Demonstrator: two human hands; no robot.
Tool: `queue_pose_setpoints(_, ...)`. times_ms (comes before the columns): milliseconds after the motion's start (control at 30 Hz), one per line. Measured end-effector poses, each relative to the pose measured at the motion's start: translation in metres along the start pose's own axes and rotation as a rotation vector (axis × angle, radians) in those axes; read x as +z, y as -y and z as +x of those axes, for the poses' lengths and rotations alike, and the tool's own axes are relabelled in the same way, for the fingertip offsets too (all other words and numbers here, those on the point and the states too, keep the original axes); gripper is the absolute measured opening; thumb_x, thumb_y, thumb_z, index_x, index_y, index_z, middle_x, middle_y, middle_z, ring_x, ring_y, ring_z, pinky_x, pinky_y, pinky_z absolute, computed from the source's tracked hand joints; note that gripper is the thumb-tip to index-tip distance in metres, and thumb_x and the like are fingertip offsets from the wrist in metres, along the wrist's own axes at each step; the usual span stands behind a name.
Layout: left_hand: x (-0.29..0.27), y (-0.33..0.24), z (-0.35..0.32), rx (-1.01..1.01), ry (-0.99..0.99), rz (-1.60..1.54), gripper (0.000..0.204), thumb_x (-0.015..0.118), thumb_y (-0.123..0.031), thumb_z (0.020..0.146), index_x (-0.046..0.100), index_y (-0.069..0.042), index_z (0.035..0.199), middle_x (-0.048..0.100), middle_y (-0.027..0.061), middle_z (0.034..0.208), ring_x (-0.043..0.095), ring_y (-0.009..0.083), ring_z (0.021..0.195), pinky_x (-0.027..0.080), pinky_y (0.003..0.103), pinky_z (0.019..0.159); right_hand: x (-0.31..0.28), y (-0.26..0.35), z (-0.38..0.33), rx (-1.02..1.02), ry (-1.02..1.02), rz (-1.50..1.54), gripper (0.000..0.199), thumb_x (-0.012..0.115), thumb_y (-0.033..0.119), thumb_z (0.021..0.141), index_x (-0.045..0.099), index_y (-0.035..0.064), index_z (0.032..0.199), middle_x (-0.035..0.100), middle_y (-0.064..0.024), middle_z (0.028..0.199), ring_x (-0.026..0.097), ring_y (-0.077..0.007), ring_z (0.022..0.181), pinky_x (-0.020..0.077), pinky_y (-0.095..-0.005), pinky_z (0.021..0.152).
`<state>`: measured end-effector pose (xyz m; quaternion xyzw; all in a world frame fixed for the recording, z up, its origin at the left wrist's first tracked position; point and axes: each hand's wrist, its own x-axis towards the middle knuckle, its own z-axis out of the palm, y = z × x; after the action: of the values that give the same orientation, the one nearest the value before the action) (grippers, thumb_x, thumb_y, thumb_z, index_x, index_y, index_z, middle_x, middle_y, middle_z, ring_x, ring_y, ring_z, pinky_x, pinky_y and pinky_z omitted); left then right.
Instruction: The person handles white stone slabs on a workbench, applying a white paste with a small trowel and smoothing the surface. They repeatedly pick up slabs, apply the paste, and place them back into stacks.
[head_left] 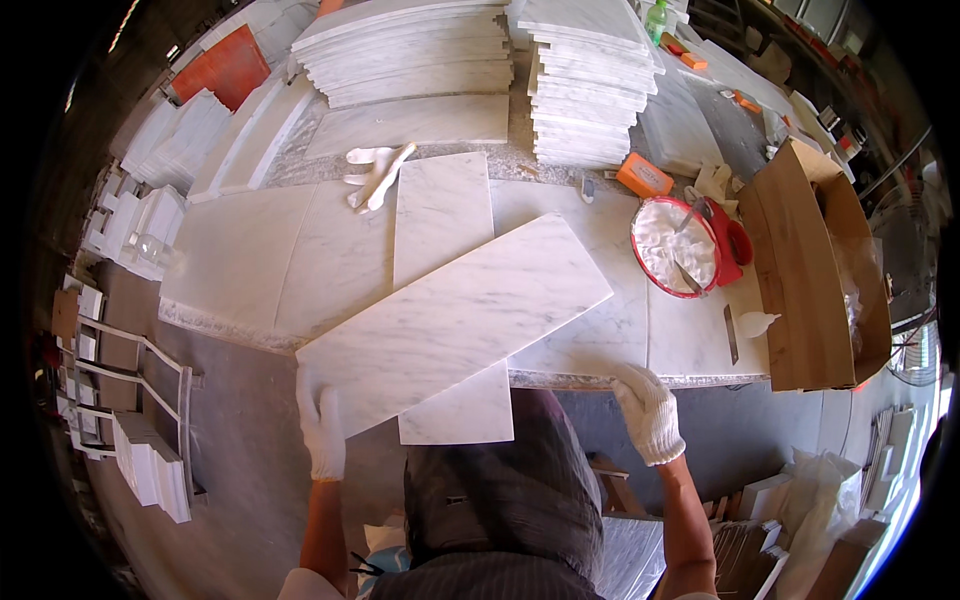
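A long white marble slab with grey veins lies slanted across a second marble slab, whose near end juts past the worktable's front edge. My left hand, in a white knit glove, grips the upper slab at its lower left corner. Part of the fingers is hidden by the slab's edge. My right hand, gloved the same way, rests at the table's front edge, apart from both slabs. It holds nothing, and its fingers reach forward. A loose pair of white gloves lies beyond the slabs.
A red bowl of white paste with putty knives stands at right, near an orange box. An open cardboard box is at the far right. Tall stacks of marble slabs stand behind. A metal rack is at left.
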<state>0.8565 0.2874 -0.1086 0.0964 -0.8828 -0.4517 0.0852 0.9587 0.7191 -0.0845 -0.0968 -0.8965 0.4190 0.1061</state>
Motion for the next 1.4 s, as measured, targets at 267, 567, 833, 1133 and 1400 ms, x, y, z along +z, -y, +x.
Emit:
queue_pose_setpoints(267, 0.003, 0.001, 0.003, 0.051, -0.006, -0.010, 0.053, 0.049, -0.017, 0.098, 0.035, 0.000, 0.146, 0.039, 0.0161, 0.150, 0.038, 0.0260, 0.137, 0.029, 0.035, 0.113, 0.059, 0.015, -0.052, 0.391, 0.067, 0.687, 0.029, 0.057, 0.021, 0.099, 0.066, -0.0044, 0.108, 0.066, -0.0050, 0.079, 0.060, -0.0098, 0.069, 0.0507, -0.0251, 0.066)
queue_pose_setpoints(567, 0.004, 0.003, 0.002, 0.029, -0.030, -0.043, 0.053, 0.051, -0.019, 0.098, 0.037, 0.002, 0.145, 0.040, 0.0161, 0.150, 0.038, 0.0268, 0.137, 0.029, 0.035, 0.113, 0.072, 0.031, -0.040, 0.410, 0.174, 0.809, 0.031, 0.056, 0.026, 0.100, 0.065, -0.0030, 0.104, 0.064, -0.0036, 0.079, 0.056, -0.0076, 0.067, 0.0485, -0.0230, 0.063)
queue_pose_setpoints(833, 0.005, 0.007, 0.002, -0.008, -0.035, -0.110, 0.054, 0.051, -0.019, 0.097, 0.037, 0.001, 0.145, 0.039, 0.0157, 0.150, 0.037, 0.0255, 0.138, 0.028, 0.034, 0.113, 0.091, 0.032, -0.058, 0.423, 0.088, 0.766, 0.029, 0.056, 0.021, 0.100, 0.062, -0.0047, 0.110, 0.066, -0.0068, 0.088, 0.060, -0.0092, 0.072, 0.0516, -0.0242, 0.070)
queue_pose_setpoints(1133, 0.001, 0.007, 0.005, -0.031, 0.026, -0.156, 0.057, 0.052, -0.017, 0.097, 0.034, 0.001, 0.147, 0.035, 0.0149, 0.153, 0.032, 0.0238, 0.141, 0.024, 0.034, 0.115, 0.083, 0.043, -0.059, 0.531, 0.131, 0.929, 0.033, 0.057, 0.023, 0.100, 0.059, -0.0028, 0.119, 0.066, -0.0073, 0.099, 0.063, -0.0115, 0.083, 0.0527, -0.0250, 0.076)
queue_pose_setpoints(1400, -0.014, 0.013, 0.038, -0.443, 0.349, -0.710, 0.057, 0.049, -0.034, 0.102, 0.038, 0.003, 0.143, 0.049, 0.0132, 0.141, 0.052, 0.0223, 0.125, 0.045, 0.033, 0.101, 0.086, 0.069, -0.061, 0.608, 0.438, 1.190, 0.036, 0.056, 0.022, 0.100, 0.056, -0.0051, 0.123, 0.066, -0.0091, 0.105, 0.064, -0.0139, 0.090, 0.0531, -0.0273, 0.083)
